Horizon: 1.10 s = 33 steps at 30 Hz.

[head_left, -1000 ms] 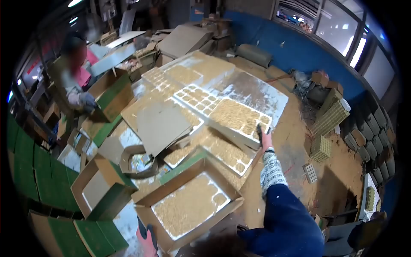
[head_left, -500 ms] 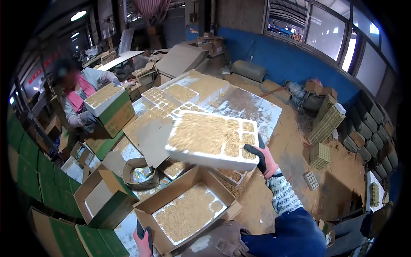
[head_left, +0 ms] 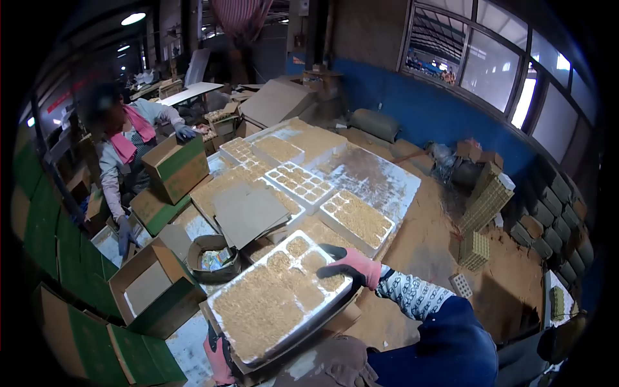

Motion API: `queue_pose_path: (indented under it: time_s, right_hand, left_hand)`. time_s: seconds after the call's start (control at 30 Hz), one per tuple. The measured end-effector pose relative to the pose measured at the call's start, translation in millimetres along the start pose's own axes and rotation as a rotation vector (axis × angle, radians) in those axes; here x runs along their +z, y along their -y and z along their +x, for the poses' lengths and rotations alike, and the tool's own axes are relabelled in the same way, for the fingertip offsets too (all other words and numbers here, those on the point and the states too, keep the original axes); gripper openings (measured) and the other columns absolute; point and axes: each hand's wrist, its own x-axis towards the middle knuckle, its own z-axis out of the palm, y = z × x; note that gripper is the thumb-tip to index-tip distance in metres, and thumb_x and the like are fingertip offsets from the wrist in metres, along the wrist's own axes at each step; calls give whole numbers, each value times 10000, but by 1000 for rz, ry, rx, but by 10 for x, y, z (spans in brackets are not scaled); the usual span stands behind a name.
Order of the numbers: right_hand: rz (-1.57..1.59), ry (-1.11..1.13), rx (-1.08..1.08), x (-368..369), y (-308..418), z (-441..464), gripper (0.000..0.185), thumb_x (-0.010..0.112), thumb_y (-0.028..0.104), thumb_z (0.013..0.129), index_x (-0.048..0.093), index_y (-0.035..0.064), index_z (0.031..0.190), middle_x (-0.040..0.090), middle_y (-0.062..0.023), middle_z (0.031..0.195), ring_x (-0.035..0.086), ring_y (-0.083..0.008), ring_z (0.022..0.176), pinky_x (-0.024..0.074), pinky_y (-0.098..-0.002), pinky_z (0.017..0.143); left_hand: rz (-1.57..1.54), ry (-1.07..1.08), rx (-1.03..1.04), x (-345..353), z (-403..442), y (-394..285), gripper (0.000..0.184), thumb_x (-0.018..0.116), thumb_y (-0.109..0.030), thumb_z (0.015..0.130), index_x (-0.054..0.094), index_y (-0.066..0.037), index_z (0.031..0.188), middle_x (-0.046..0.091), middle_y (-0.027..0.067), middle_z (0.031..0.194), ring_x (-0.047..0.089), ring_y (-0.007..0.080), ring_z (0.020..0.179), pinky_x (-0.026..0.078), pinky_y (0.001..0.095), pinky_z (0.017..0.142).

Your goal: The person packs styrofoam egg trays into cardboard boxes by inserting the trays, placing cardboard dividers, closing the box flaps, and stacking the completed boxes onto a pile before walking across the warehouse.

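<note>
A white foam tray [head_left: 261, 309] filled with tan grains lies tilted over the mouth of a cardboard box [head_left: 335, 316], hiding most of it. My right hand [head_left: 351, 266], in a pink and black glove, grips the tray's right end, fingers over its rim. At the lower left my left hand [head_left: 218, 356], gloved alike, is closed against the box's left side. More grain-filled foam trays [head_left: 358, 219] rest beyond on the white work surface [head_left: 380, 169]. Flat grey cardboard sheets [head_left: 250, 213] lie behind the held tray.
To the left, a co-worker [head_left: 126, 142] touches a green and brown box [head_left: 175, 169]. An open box [head_left: 151, 287] and a small bin [head_left: 213, 258] stand nearer. Green cartons [head_left: 71, 258] line the left edge; dark rolls [head_left: 548, 226] are stacked at the right.
My right hand has brought the tray from the work surface over to the box. The co-worker's foam tray has gone into the green box, and one of their hands has reached down.
</note>
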Motion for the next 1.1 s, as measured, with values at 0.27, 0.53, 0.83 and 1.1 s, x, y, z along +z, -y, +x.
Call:
queue_pose_path:
  time_s: [0.27, 0.53, 0.83, 1.1]
  right_hand:
    - [-986, 74, 245, 281, -310, -15, 632, 688, 288, 743, 408, -80, 1174, 628, -230, 929, 615, -344, 877, 483, -386, 758]
    - [-1406, 557, 220, 483, -163, 420, 454, 702, 375, 711, 598, -4, 939, 647, -150, 863, 634, -297, 851, 497, -390, 737]
    - [-1031, -180, -251, -289, -757, 2276, 866, 745, 419, 672, 344, 31, 1335, 483, -214, 1234, 467, -295, 1166, 366, -425, 985]
    - [-1427, -41, -316, 183, -1672, 3055, 727, 674, 372, 737, 355, 126, 1341, 397, -184, 1320, 396, -353, 1210, 319, -471, 995]
  left_hand:
    - [242, 186, 340, 186, -41, -282, 601, 616, -9, 757, 390, 49, 1311, 521, 144, 1253, 492, 173, 1098, 372, 281, 946]
    - [386, 304, 127, -9, -34, -680, 722, 633, -28, 679, 368, -6, 1350, 594, 115, 1108, 553, 130, 949, 437, 256, 832]
    - [387, 111, 239, -70, 1366, -718, 346, 593, -87, 827, 525, 5, 1154, 627, 52, 836, 580, 85, 736, 478, 242, 662]
    - [1320, 919, 307, 1322, 2670, 676, 732, 393, -517, 891, 239, -3, 1389, 253, 219, 1434, 235, 337, 1336, 196, 377, 1097]
